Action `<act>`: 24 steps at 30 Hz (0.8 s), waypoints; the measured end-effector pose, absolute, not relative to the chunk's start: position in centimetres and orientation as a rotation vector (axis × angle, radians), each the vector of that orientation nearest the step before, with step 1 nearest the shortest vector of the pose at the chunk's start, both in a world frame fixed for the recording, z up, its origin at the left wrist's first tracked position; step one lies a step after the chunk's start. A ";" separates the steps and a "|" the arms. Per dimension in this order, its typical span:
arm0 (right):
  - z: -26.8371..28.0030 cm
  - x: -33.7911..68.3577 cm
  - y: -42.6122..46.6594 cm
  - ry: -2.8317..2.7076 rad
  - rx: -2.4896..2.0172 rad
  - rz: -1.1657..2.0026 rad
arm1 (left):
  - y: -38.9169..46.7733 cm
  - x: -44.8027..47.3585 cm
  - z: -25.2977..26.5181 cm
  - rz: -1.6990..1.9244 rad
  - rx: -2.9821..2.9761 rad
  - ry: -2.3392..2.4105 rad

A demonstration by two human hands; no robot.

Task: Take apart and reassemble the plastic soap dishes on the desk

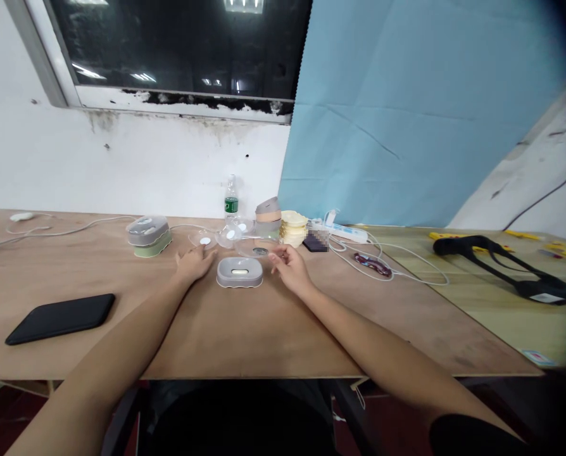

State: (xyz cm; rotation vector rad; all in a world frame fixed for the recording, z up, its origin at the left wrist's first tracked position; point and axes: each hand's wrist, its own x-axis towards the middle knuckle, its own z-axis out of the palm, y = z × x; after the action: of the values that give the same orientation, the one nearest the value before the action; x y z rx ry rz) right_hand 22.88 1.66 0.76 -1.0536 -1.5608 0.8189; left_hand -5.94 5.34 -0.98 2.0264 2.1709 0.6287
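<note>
My left hand (pixel 195 263) rests on the table with fingers spread, holding nothing. Just beyond its fingertips lies a small clear plastic piece with a white round sticker (pixel 205 241). My right hand (pixel 290 269) has its thumb and fingers drawn together at the right edge of a clear plastic lid (pixel 247 248), which appears pinched there. Below the lid, between both hands, a grey soap-box-like tray (pixel 240 272) with a light oblong slot sits flat. Another clear piece with a white sticker (pixel 229 235) lies behind.
Stacked grey-and-green boxes (pixel 149 235) stand left, above a black phone-like slab (pixel 61 318). A water bottle (pixel 231 199), grey, orange and green parts (pixel 268 215) and stacked yellow pieces (pixel 293 227) stand behind. Cables and a power strip (pixel 344 232) lie right, near a black strap-like frame (pixel 506 266).
</note>
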 end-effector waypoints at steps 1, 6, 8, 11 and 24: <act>1.0 22.5 1.7 -1.537 -1.047 0.880 | 5.4 -6.0 -1.0 0.635 2.031 2.170; 1.1 22.1 1.3 -1.495 -1.052 1.201 | 5.5 -6.3 -1.1 0.663 1.967 2.203; 1.0 22.3 1.3 -1.476 -1.069 1.310 | 5.4 -6.2 -1.1 0.685 1.946 2.217; 0.6 22.5 1.6 -1.477 -1.112 1.431 | 5.1 -5.9 -0.7 0.754 1.936 2.228; 0.1 22.9 2.1 -1.757 -1.301 1.100 | 1.7 -3.6 2.3 0.810 2.660 1.379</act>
State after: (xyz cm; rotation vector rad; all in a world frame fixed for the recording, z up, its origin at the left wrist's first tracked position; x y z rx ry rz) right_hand 22.90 2.08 0.13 -1.3012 -1.7573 1.1003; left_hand -3.57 1.73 2.25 2.6596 1.3794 0.8097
